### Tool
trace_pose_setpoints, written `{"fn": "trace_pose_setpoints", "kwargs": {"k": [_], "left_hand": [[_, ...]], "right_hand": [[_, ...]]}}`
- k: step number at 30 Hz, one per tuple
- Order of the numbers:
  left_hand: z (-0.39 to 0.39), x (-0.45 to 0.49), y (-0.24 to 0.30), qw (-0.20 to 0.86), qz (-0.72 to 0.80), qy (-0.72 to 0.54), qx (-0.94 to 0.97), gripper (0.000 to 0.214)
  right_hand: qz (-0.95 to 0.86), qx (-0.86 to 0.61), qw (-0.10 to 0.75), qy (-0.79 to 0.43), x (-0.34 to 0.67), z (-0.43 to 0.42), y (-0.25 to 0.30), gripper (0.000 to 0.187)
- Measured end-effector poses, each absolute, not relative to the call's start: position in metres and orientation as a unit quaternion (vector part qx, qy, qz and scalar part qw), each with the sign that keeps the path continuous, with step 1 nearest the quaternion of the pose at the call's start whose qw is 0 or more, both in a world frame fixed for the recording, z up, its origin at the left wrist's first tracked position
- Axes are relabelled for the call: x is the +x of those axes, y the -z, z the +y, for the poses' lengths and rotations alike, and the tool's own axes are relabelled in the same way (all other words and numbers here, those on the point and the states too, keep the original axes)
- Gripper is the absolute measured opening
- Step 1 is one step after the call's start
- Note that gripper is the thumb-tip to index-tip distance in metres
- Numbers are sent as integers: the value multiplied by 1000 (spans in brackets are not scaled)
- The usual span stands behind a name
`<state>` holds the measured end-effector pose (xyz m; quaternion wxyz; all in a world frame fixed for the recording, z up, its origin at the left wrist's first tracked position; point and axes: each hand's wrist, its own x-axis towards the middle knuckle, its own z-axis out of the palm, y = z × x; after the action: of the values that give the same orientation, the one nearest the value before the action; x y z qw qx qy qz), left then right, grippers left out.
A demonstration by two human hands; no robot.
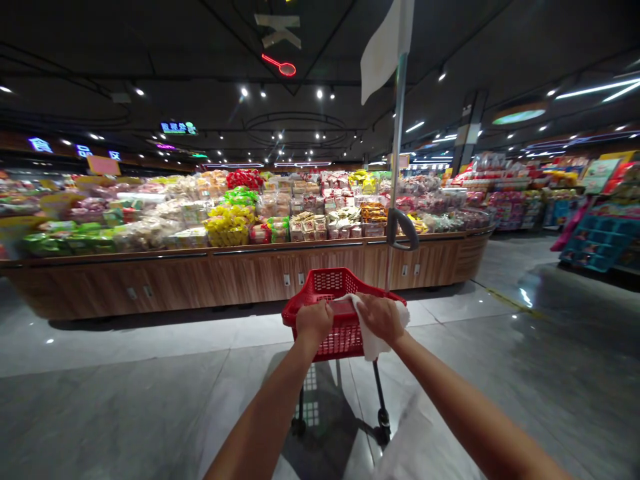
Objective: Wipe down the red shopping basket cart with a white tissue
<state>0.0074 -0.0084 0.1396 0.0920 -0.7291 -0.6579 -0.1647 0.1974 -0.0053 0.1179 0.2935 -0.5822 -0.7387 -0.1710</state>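
Note:
A red plastic shopping cart [345,341] with a perforated basket stands straight in front of me. My left hand [315,321] is wrapped round the near rim of the cart on its left side. On the right side of the same rim, my right hand [381,317] is closed over a white cloth [373,345], which drapes down the outside of the basket. A metal pole [399,127] rises by the cart's right side, with a dark grey loop handle [404,230] on it and a white sheet [386,50] at its top.
Ahead runs a long wood-panelled display counter [250,272] heaped with bagged foods [230,223]. More stocked shelves [520,193] stand at the right, with a blue rack [595,237] nearer. Shiny grey floor [125,413] surrounds the cart.

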Motion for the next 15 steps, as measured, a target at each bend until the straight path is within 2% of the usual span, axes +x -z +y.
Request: {"fn": "trace_pose_setpoints", "kwargs": {"k": [4, 7, 10, 15], "left_hand": [[-1, 8, -137, 101, -655, 163, -731, 43], [4, 1, -138, 106, -649, 158, -736, 43], [8, -8, -139, 105, -648, 150, -739, 46], [11, -18, -140, 106, -649, 145, -740, 46]], "right_hand": [[-771, -577, 248, 106, 160, -2, -128, 40], [-780, -566, 252, 90, 150, 0, -129, 41], [-832, -487, 250, 90, 173, 3, -124, 45], [-897, -394, 189, 74, 221, 19, -125, 49]]}}
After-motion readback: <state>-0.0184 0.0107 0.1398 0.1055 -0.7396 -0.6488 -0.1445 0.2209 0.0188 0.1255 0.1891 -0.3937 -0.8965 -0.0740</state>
